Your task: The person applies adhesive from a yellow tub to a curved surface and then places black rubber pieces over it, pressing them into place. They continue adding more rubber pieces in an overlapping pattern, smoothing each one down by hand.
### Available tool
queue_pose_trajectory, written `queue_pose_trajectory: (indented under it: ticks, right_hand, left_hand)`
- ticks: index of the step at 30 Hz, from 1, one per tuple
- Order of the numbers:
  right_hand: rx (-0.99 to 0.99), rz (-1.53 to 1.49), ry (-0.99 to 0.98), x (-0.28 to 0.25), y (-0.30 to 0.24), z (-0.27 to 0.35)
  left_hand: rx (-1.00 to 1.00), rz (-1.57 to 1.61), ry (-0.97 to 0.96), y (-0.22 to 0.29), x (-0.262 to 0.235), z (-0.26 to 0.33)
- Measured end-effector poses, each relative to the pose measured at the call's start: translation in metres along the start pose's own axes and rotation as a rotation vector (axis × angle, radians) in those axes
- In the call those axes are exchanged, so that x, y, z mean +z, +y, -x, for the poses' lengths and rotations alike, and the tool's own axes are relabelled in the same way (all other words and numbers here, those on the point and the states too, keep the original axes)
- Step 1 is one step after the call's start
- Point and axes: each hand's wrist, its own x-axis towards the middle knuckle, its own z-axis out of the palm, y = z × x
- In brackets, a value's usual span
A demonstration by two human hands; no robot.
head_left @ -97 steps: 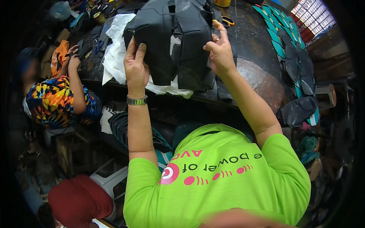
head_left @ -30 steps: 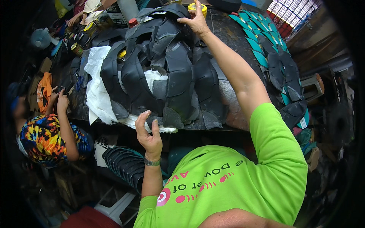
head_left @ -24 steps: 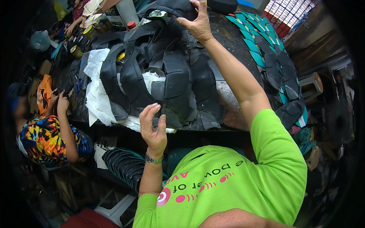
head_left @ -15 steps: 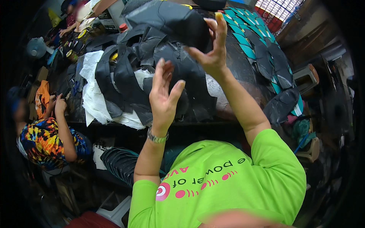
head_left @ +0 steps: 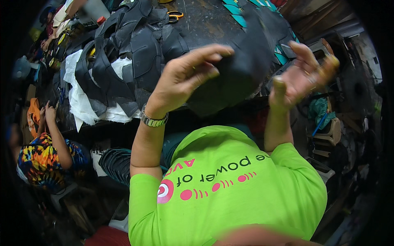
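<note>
Both my hands are raised close to the camera with a large black fabric piece [head_left: 238, 69] between them. My left hand [head_left: 184, 78], with a metal wristwatch on the wrist, grips the piece's near edge with its fingers curled over the top. My right hand [head_left: 303, 74] holds the piece's right side, fingers spread and blurred. Beyond, on the dark worktable [head_left: 205, 22], lies a pile of black cut pieces [head_left: 131, 53] on white cloth [head_left: 82, 102].
Teal and black pieces [head_left: 246, 8] lie in a row at the table's far right. Orange-handled scissors [head_left: 176, 16] rest behind the pile. A person in a multicoloured shirt [head_left: 45, 156] sits at the left. More black pieces [head_left: 115, 164] are stacked under the table's edge.
My right hand reached to the far side of the pile, took one black piece and brought it toward me. My left hand rose from the table's edge and gripped it too.
</note>
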Motion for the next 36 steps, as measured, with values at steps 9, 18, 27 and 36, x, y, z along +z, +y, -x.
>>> queue_pose_trajectory:
  ticks: [9, 18, 27, 36]
  right_hand:
    - [0.721, -0.275, -1.140, -0.015, -0.015, -0.005]
    - [0.740, -0.662, -0.665, -0.036, 0.017, 0.008]
    - [0.799, -0.567, -0.503, -0.045, 0.039, 0.031]
    - [0.816, -0.581, -0.551, -0.048, 0.038, 0.042]
  left_hand:
    - [-0.164, -0.053, -0.138, -0.007, 0.014, 0.007]
    - [-0.077, 0.073, 0.311, -0.015, -0.027, 0.049]
    - [-0.498, 0.318, 0.243, -0.046, 0.019, 0.120]
    - [-0.477, -0.121, 0.513, -0.034, 0.014, 0.154]
